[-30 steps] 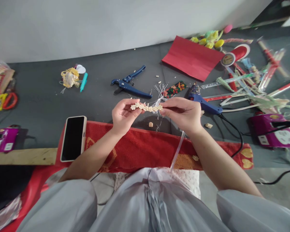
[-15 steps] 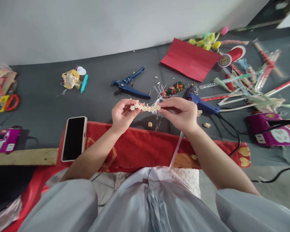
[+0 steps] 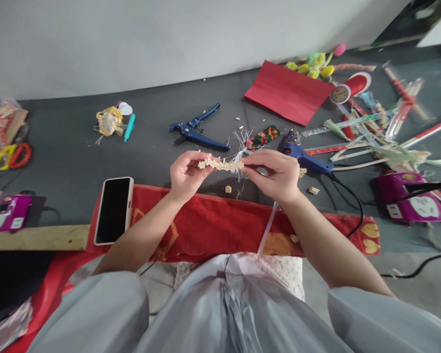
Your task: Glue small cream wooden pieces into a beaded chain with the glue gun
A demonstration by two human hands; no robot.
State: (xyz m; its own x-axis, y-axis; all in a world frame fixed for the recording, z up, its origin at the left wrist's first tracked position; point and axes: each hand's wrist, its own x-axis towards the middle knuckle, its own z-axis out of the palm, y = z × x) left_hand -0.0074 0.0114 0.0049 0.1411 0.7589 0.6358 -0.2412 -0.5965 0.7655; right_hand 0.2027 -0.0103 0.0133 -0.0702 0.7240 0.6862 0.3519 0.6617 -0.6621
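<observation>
A pale, knobbly strip of small cream clusters (image 3: pixel 220 164) spans the gap between my two hands above the table. My left hand (image 3: pixel 188 175) pinches its left end between thumb and fingers. At the other end, my right hand (image 3: pixel 274 175) grips it the same way. Behind the strip lies a bunch of white threads (image 3: pixel 242 144), next to a flowered dark fabric piece (image 3: pixel 265 137). A small beige bundle (image 3: pixel 228 189) rests on the table just below the strip. Close to my right hand is a blue glue gun (image 3: pixel 308 159).
A blue-handled cutter (image 3: pixel 198 135) lies beyond my hands, with red paper (image 3: pixel 286 90) and a red thread spool (image 3: pixel 353 87) to the right. A phone (image 3: pixel 113 211) rests on the red towel (image 3: pixel 206 225). Purple power sockets (image 3: pixel 407 198) trail cables at right; scissors (image 3: pixel 12 157) lie far left.
Both hands keep their hold on the cream strip, almost unmoved. The view has shifted very slightly.
</observation>
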